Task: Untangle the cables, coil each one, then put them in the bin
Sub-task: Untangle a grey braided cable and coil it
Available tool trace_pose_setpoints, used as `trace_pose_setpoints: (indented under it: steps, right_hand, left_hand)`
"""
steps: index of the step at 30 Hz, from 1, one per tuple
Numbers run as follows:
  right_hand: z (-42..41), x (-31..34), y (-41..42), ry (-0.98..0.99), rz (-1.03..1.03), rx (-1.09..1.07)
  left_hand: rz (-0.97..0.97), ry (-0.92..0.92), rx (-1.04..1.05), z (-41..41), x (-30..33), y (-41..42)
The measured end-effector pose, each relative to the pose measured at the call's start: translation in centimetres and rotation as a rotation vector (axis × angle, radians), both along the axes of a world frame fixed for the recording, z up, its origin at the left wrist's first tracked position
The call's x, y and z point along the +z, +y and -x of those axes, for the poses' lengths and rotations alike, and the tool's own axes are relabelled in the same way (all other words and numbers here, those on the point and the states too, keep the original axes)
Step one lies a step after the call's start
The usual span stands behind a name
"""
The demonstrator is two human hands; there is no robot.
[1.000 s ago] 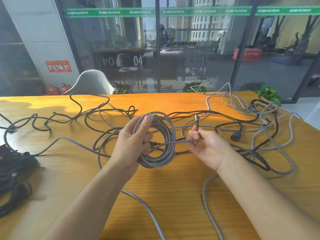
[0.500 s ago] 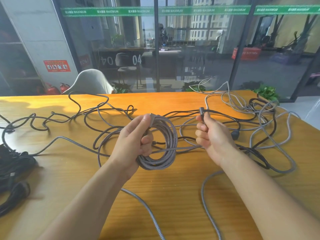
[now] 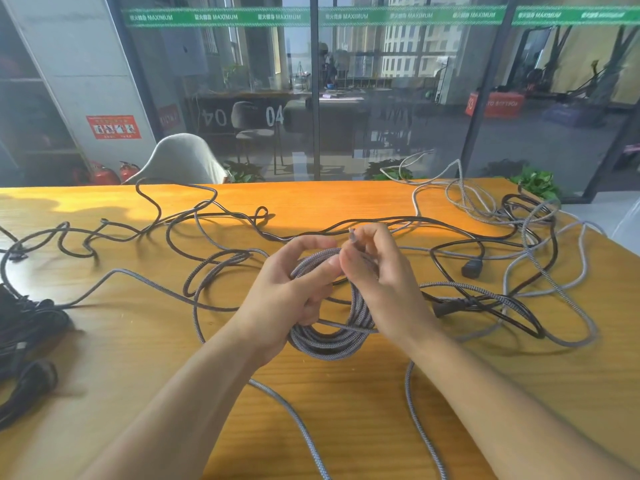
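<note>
Two hands on one coil here, and loads more cable sprawled around it. Far left on the wooden table (image 3: 145,341) there's a dark bundle of cables (image 3: 24,327) at the edge, then black loose cable (image 3: 152,220) snaking across the back. The left hand (image 3: 294,292) has its fingers curled through the grey braided coil (image 3: 329,337), thumb on top, so it's basically the anchor keeping the loops stacked. Right up against it, the right hand (image 3: 377,282) is pinching the cable's plug end (image 3: 352,234) between fingertips just above the coil, hands practically touching. The coil hangs between both palms, low over the table, with grey tails running off toward the near edge. My guess is braided stuff like this is light and floppy but a bit springy, so the loops will want to pop open; best held across the whole bundle, not by one strand, and the end tucked around it. Off to the right is the grey and black tangle (image 3: 526,271) still to sort, well apart from the hands. No bin visible anywhere.
</note>
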State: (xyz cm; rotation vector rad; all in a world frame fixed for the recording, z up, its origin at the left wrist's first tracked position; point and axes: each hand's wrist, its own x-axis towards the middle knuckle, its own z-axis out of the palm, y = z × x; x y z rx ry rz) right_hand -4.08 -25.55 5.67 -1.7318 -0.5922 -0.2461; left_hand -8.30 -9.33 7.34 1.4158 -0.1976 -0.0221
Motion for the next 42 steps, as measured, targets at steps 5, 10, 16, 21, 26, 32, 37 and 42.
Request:
trace_pose_setpoints:
  steps: [5,10,16,21,26,32,37,42]
  right_hand:
    - [0.1,0.5,0.2,0.054,-0.028,0.103]
    - [0.1,0.4,0.6,0.045,-0.137,0.051]
    - [-0.6,0.6,0.3,0.059,-0.236,-0.032]
    - [-0.5,0.4,0.5,0.081,-0.235,-0.085]
    - [-0.5,0.3,0.6,0.108,-0.232,-0.159]
    - [-0.1,0.6,1.0,0.190,-0.297,-0.024]
    - [0.0,0.7,1.1,0.288,-0.356,-0.107]
    - [-2.0,0.8,-0.6,0.665,-0.853,-0.168]
  left_hand:
    - [-0.045,-0.037,-0.043,0.0,0.1,0.4]
    - [0.037,-0.068,-0.048,-0.1,0.3,0.1]
    - [0.009,-0.103,0.002,0.1,0.3,-0.5]
    - [0.067,-0.090,0.003,0.2,0.0,-1.3]
    - [-0.001,-0.128,0.085,0.2,-0.4,-1.8]
    - [0.043,-0.101,0.141,0.4,-0.3,-1.9]
    - [0.033,-0.077,0.202,0.2,0.1,-1.5]
    - [0.083,-0.099,0.316,-0.4,0.3,0.1]
